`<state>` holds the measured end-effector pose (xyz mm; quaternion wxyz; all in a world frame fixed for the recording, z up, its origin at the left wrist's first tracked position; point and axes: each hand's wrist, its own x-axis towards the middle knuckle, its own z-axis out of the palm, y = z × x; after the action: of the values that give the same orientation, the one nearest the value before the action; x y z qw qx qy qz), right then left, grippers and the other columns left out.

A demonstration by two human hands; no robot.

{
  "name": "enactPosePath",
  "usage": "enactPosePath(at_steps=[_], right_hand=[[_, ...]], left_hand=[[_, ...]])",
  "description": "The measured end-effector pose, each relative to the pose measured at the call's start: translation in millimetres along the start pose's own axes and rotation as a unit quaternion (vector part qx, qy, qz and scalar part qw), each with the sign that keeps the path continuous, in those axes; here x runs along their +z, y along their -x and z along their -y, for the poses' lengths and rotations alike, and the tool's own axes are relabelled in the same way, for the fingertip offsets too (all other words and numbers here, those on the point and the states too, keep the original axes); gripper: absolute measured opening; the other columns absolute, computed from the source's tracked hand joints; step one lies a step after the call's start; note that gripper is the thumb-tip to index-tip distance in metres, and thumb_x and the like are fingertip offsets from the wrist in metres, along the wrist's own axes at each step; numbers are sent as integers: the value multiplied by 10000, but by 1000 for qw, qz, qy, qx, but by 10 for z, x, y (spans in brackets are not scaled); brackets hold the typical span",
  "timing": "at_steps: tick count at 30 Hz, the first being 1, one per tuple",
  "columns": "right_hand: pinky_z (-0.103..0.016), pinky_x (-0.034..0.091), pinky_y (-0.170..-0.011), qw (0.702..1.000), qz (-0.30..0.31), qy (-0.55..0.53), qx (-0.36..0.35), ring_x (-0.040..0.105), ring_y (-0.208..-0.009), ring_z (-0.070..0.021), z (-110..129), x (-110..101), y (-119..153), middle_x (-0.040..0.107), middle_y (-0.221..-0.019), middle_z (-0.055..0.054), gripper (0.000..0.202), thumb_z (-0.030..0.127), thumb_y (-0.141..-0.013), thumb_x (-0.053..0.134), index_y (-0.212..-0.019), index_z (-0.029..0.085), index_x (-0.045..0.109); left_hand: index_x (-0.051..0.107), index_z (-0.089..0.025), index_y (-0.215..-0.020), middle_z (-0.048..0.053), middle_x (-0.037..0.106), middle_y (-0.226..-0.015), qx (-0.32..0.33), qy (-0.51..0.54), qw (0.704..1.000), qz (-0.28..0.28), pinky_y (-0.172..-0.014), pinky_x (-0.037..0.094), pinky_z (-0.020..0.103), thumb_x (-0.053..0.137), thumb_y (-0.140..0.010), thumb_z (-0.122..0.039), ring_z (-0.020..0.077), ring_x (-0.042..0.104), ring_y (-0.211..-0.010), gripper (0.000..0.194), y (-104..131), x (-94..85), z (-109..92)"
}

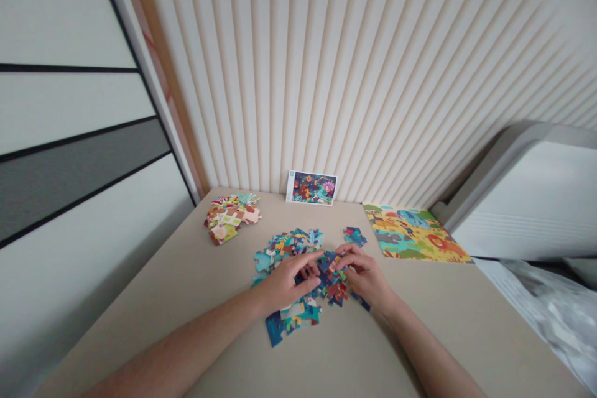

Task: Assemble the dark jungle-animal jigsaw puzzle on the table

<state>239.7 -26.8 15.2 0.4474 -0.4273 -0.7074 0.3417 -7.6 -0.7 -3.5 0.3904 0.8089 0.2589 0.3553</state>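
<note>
A loose heap of blue, teal and red puzzle pieces [333,291] lies on the table in front of me. Over its left part is my left hand [290,281], index finger and thumb stretched out and apart, the other fingers curled in. My right hand [366,275] comes in from the right side, fingertips pinched at a small orange and blue puzzle piece [334,265] above the heap. Several pieces are partly hidden under both hands. Nearer to me, a few teal and blue pieces [293,318] lie below my left wrist.
A picture card [311,188] leans against the ribbed wall. Red and green puzzle pieces [231,217] are piled at the back left. A yellow animal puzzle [415,231] lies back right, and a small blue cluster [355,236] sits beyond my right hand. Clear plastic wrapping [555,305] is at far right.
</note>
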Motion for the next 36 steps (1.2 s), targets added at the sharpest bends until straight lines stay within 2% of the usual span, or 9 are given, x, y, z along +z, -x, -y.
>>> enactPosePath(at_steps=[3, 7, 10, 15, 19, 21, 24, 28, 36], right_hand=[[-361, 519, -873, 997, 72, -4, 9, 659, -977, -217, 49, 141, 37, 692, -1081, -70, 210, 358, -960, 605, -1029, 307, 797], [-410, 488, -995, 991, 124, 40, -37, 621, -1139, -235, 95, 177, 49, 682, -1232, -78, 339, 326, -1020, 488, -1301, 337, 677], [-448, 462, -1038, 982, 114, 138, -60, 594, -1176, -254, 90, 62, 24, 666, -1267, -101, 406, 319, -1019, 485, -1415, 315, 574], [-492, 422, -1090, 944, 128, 299, -58, 546, -1261, -307, -13, -239, 13, 603, -1358, -134, 470, 466, -938, 633, -1365, 269, 620], [-500, 411, -1103, 932, 158, 322, -54, 524, -1299, -335, -142, -327, 35, 581, -1391, -130, 581, 589, -833, 721, -1324, 284, 660], [-489, 404, -1112, 936, 160, 308, -56, 533, -1292, -328, -201, -312, 35, 590, -1378, -133, 593, 586, -823, 734, -1323, 275, 663], [-464, 420, -1100, 949, 155, 271, -51, 561, -1259, -306, -249, -284, 24, 609, -1350, -129, 524, 544, -835, 742, -1276, 265, 692], [-464, 418, -1091, 956, 140, 251, -53, 567, -1250, -297, -223, -268, 24, 622, -1328, -125, 358, 487, -885, 705, -1156, 257, 745], [-458, 411, -1084, 962, 141, 228, -60, 561, -1248, -304, -217, -102, 10, 624, -1328, -128, 498, 472, -811, 786, -1248, 251, 696]], left_hand=[[478, -248, -1470, 55, 698, -1100, -7, -9, 1000, 5, -844, 527, 297, 688, -906, -399, 188, 659, -928, 621, 7, -4, 18], [621, -243, -1328, 53, 715, -1084, 0, -41, 999, -32, -909, 512, 312, 611, -961, -362, 197, 660, -977, 386, -18, -17, 35], [645, -240, -1277, 63, 704, -1158, -2, -71, 995, -76, -973, 490, 332, 514, -1006, -309, 208, 642, -1076, 309, -54, -61, 17], [665, -212, -1130, 72, 690, -1059, 11, -177, 977, -117, -924, 486, 323, 400, -1015, -205, 199, 636, -1017, 289, -67, -341, -66], [660, -193, -866, 62, 631, -851, 76, -384, 919, 32, -788, 456, 331, 474, -926, -149, 206, 593, -819, 200, -6, -758, -88], [648, -199, -839, 45, 621, -826, 99, -421, 895, 108, -744, 433, 318, 487, -893, -123, 191, 578, -770, 186, 29, -940, -57], [639, -202, -817, 28, 610, -792, 95, -414, 894, 140, -696, 416, 294, 493, -875, -114, 172, 578, -728, 181, 65, -1083, 29], [666, -205, -890, 35, 629, -829, 85, -391, 909, 116, -696, 440, 280, 500, -922, -170, 169, 599, -742, 172, 68, -1051, 138], [548, -241, -1299, 64, 653, -1169, 57, -280, 958, -12, -946, 507, 338, 525, -1013, -339, 207, 641, -1080, 303, -17, -741, 243]])
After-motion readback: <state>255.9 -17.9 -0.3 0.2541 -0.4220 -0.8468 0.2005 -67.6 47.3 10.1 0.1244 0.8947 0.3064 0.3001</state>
